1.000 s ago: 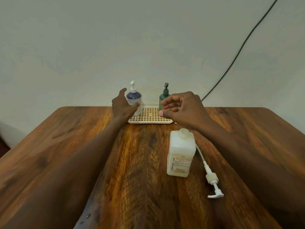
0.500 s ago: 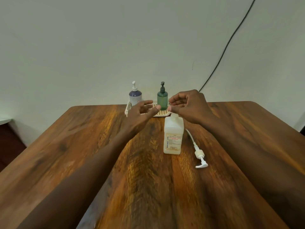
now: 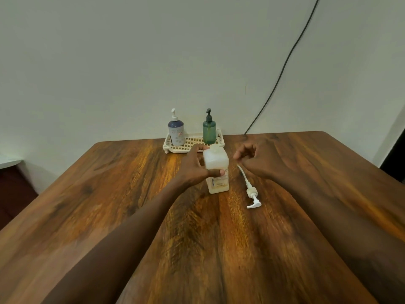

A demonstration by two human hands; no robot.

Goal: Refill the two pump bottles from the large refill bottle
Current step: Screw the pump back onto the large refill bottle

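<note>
The large white refill bottle stands upright in the middle of the wooden table, its neck uncapped. My left hand grips its upper body, thumb across the front and fingers behind. My right hand hovers just right of the bottle with loosely curled fingers, holding nothing. The bottle's white pump head with its long tube lies on the table to the right. At the far edge, a blue-and-white pump bottle and a green pump bottle stand in a cream slotted tray.
A pale wall rises right behind the tray. A black cable runs down the wall to the table's back edge. The corner of a white surface shows at the far left.
My left hand has moved from the blue bottle to the refill bottle and taken hold of it. My right hand has shifted to the bottle's right side. The view has pulled back.
</note>
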